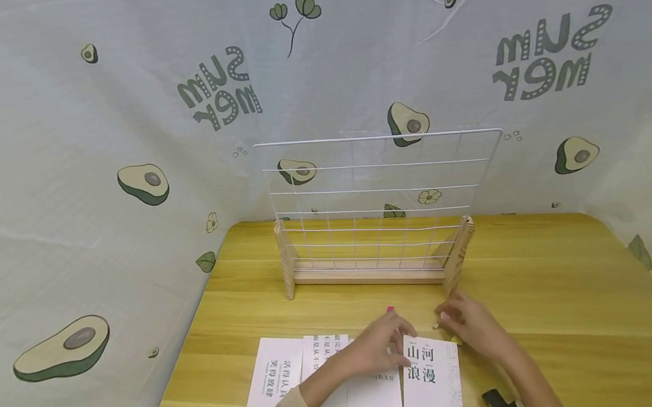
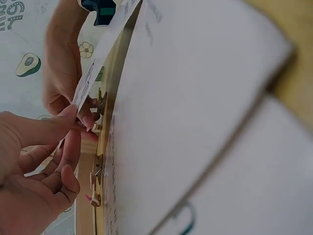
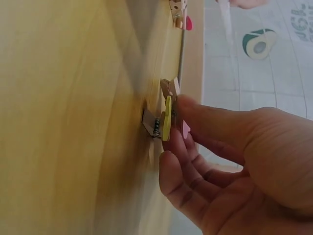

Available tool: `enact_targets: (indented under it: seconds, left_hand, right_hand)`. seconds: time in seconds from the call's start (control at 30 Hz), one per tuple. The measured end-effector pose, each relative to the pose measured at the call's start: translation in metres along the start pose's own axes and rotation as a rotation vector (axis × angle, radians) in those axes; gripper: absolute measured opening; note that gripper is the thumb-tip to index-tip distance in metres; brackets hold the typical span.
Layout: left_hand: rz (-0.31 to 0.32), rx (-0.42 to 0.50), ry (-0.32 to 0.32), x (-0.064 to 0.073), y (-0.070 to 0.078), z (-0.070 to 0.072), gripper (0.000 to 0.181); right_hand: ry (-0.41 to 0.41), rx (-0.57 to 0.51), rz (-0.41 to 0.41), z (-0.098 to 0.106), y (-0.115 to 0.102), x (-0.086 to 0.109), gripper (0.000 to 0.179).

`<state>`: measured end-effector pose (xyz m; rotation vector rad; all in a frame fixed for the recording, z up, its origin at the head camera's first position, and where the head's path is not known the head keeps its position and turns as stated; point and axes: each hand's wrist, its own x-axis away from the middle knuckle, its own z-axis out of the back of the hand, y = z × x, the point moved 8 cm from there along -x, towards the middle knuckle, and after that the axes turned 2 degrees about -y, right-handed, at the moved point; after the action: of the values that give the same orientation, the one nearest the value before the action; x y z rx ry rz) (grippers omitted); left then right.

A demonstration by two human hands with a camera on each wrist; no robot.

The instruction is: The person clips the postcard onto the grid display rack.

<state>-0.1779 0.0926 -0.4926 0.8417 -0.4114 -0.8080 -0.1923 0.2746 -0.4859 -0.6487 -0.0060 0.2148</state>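
My left hand [image 1: 371, 347] pinches the upper left edge of a white card [image 1: 431, 377] with dark green characters. In the left wrist view this card [image 2: 95, 66] tilts up, seen nearly edge-on, between thumb [image 2: 68, 115] and fingers. To the right, my right hand [image 1: 473, 326] is low over the table. Its thumb and fingers [image 3: 171, 171] pinch a small wooden clothespin [image 3: 171, 88] with a pink heart, partly hidden. A second clothespin, with a yellow decoration [image 3: 167, 120], lies right against it. Further clothespins [image 2: 98, 166] lie beyond the cards.
More printed white cards [image 1: 275, 375] lie side by side at the table's front. Behind the hands stands a white wire grid rack [image 1: 379, 246] on a wooden base [image 1: 369, 275]. A clothespin with a bright pink heart [image 1: 390, 309] lies before it. A printed curtain [image 1: 130, 116] hangs behind.
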Motion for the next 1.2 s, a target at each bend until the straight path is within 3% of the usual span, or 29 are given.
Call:
enact_targets:
  seconds: [0.23, 0.47, 0.83, 1.0, 1.2]
  left_hand:
    - [-0.027, 0.212, 0.093, 0.002, -0.006, 0.012, 0.033]
    - [0.009, 0.369, 0.174, 0.006, -0.017, 0.025, 0.024]
    - [0.022, 0.381, 0.390, 0.018, -0.031, 0.064, 0.021]
    - [0.005, 0.363, 0.468, 0.026, -0.033, 0.090, 0.020]
    - [-0.006, 0.323, 0.538, 0.033, -0.035, 0.122, 0.020]
  right_hand:
    - [-0.031, -0.030, -0.003, 0.002, 0.001, 0.000, 0.006]
    - [-0.026, -0.076, -0.103, 0.003, 0.007, 0.000, 0.018]
    - [0.146, -0.141, -0.104, 0.019, 0.000, -0.001, 0.020]
    - [0.139, -0.226, -0.103, 0.021, -0.002, -0.002, 0.024]
    - [0.152, -0.279, -0.031, 0.028, -0.015, -0.005, 0.026]
